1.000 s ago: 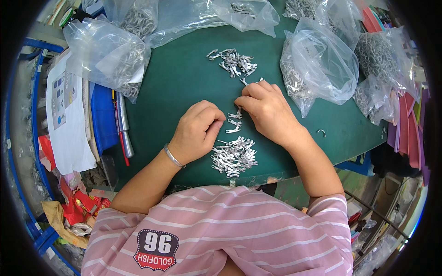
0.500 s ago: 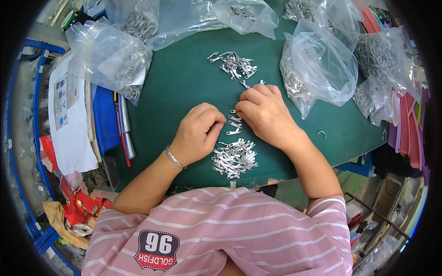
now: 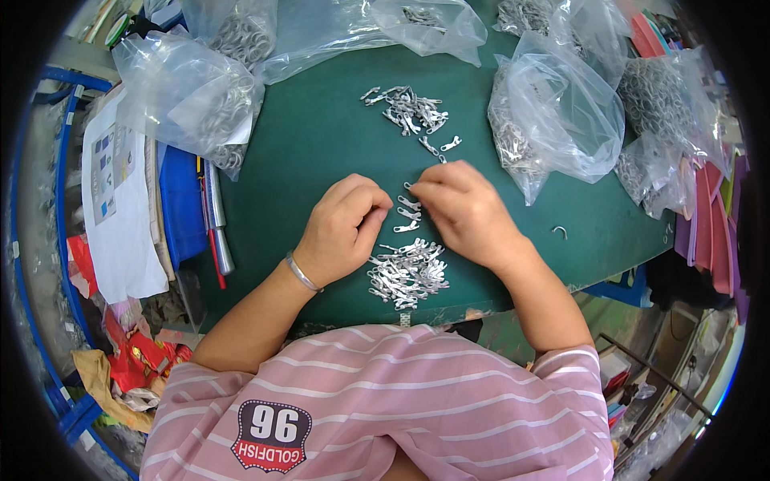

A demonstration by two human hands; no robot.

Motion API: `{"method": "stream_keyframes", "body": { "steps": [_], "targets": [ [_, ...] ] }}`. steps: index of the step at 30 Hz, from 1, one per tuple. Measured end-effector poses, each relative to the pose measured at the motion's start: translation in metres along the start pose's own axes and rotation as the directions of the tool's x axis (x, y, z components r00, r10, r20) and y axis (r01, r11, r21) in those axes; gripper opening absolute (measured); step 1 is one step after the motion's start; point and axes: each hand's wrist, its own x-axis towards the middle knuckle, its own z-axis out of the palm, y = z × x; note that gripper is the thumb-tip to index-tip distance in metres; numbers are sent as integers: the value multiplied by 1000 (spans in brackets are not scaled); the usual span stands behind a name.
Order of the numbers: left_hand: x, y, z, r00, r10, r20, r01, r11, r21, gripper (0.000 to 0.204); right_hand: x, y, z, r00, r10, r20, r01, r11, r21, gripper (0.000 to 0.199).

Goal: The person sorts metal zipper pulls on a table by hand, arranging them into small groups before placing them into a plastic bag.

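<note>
My left hand [image 3: 342,228] is closed, thumb against the curled forefinger, just left of a short column of small silver metal clasps [image 3: 407,215]. Whatever its fingertips may hold is hidden. My right hand [image 3: 465,212] pinches the small metal clasp [image 3: 409,187] at the column's far end. Below the column, near the table edge, is a dense pile of similar clasps [image 3: 407,274]. A second, looser pile [image 3: 413,110] lies beyond the hands. Between it and my right hand are a few stray clasps [image 3: 451,143].
Clear plastic bags of metal rings [image 3: 228,120] stand at the far left, and more bags of metal parts [image 3: 513,136] at the right. A blue tray [image 3: 180,204] and metal rods [image 3: 216,216] flank the green table [image 3: 313,120]. A small curved hook [image 3: 560,232] lies at right.
My right hand has drawn slightly nearer, uncovering stray clasps behind it. The clasp at its fingertips now sits at the column's far end. My left hand has barely moved.
</note>
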Motion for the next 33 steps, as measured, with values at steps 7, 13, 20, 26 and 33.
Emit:
{"method": "stream_keyframes", "body": {
  "steps": [7,13,20,26,33],
  "targets": [
    [26,-1,-2,990,-143,3,143,990,9,20,1,13,-13,978,167,-125,-175,983,-55,15],
    [67,-9,9,999,42,19,-44,992,115,24,-4,16,-18,985,167,-44,-167,986,-9,14],
    [77,-21,29,989,105,107,-128,963,237,15,-3,15,-10,981,155,-119,-167,982,-92,12],
    [66,-13,16,992,64,105,-90,960,264,14,-2,15,-8,995,54,-88,-68,984,-162,11],
    [48,-8,-4,993,52,105,-76,969,233,15,-6,21,-30,954,239,-179,-248,968,-29,14]
  ]
}}
